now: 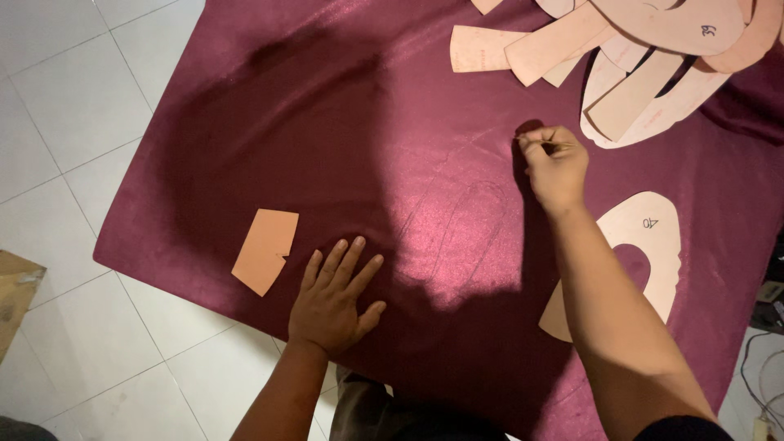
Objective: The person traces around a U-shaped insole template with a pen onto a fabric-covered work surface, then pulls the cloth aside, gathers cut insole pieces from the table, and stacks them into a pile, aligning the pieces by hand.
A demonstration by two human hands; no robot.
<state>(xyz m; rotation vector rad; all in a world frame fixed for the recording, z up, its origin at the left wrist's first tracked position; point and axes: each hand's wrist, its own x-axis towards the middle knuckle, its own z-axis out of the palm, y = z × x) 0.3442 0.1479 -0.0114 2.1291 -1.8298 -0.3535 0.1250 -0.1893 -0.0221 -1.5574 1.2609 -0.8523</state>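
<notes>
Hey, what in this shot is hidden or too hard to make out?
- Head view: the tool in the right hand is too small to identify.
- Pattern pile: cut off by the top edge.
- U-shaped pattern: partly covered by the right forearm.
- Traced lines on the cloth: faint.

Dim, central light pool, heavy shadows

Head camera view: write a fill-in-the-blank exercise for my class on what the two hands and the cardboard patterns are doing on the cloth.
1. The left hand lies flat, fingers spread, on the ____ cloth.
2. The right hand pinches a thin ____ with its tip on the cloth.
3. The small pattern lies to the ____ of the left hand.
4. The horseshoe pattern lies beside the ____ forearm.

Missing words: maroon; marker; left; right
</notes>
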